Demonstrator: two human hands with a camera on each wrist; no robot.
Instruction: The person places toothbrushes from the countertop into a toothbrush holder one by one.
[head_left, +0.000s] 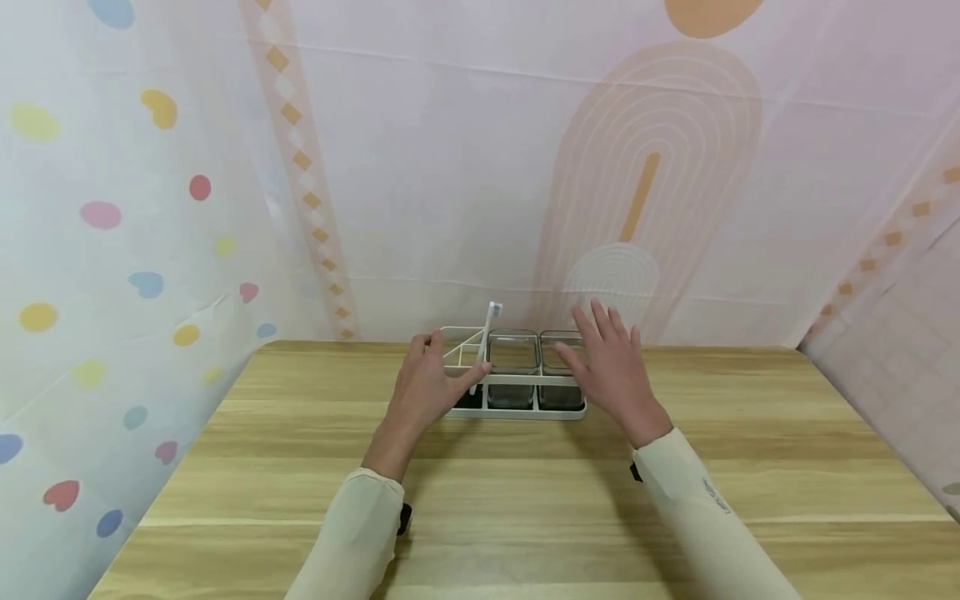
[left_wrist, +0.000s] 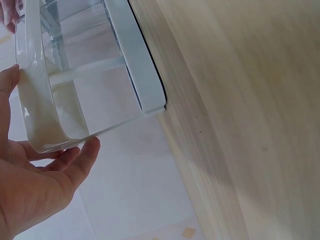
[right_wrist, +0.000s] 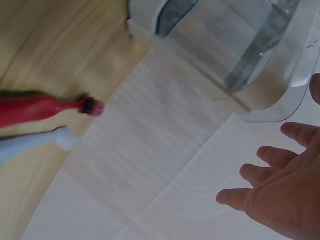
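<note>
A white wire rack (head_left: 517,414) stands near the far edge of the wooden table (head_left: 525,500). It holds two clear glass cups (head_left: 513,354) (head_left: 558,346) and an upright white toothbrush (head_left: 491,321) in its left compartment. My left hand (head_left: 427,383) hovers at the rack's left end with relaxed fingers, its thumb by the toothbrush handle. In the left wrist view that hand (left_wrist: 55,160) lies against the rack's pale rim (left_wrist: 37,100). My right hand (head_left: 611,367) is spread flat over the right cup. The right wrist view shows its straight fingers (right_wrist: 260,187) just below a glass cup (right_wrist: 250,45).
Patterned cloth backdrops close in the table at the back (head_left: 465,183), the left (head_left: 112,275) and the right (head_left: 900,317). A blurred red object (right_wrist: 45,107) and a pale one (right_wrist: 30,142) show at the left of the right wrist view. Bare wood stretches between the rack and me.
</note>
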